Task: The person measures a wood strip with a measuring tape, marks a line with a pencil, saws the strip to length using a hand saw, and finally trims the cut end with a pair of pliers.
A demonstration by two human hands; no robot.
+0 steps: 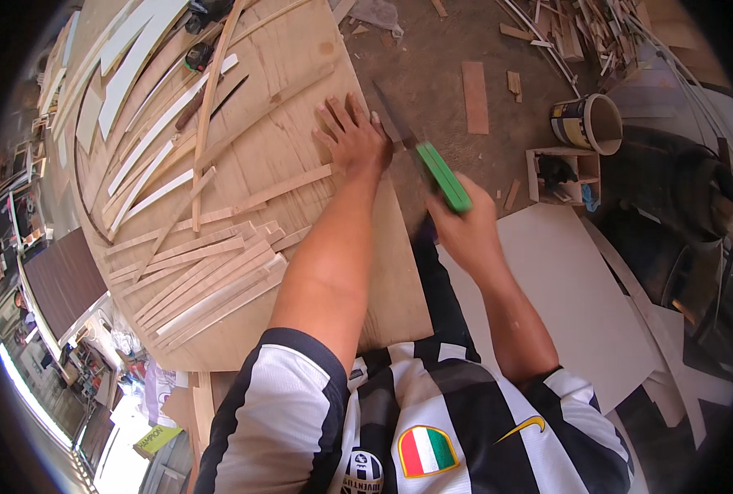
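My left hand (354,140) lies with its fingers spread at the right edge of the plywood tabletop (387,284). Whether a thin piece of wood is under that palm I cannot tell. My right hand (471,226) is closed round the green handle of a hand saw (443,176). The saw's dark, narrow blade points away from me, just past the table edge and beside my left fingers. A long wooden strip (288,188) reaches across the table toward my left wrist. Left of my forearm, several light wooden strips (210,276) lie in a loose stack.
White and brown strips, a tape measure (198,57) and a dark pencil-like stick (230,95) cover the table's far left. On the floor at right are a bucket (605,125), a small wooden box (562,176), a large pale board (548,288) and a scrap pile (572,33).
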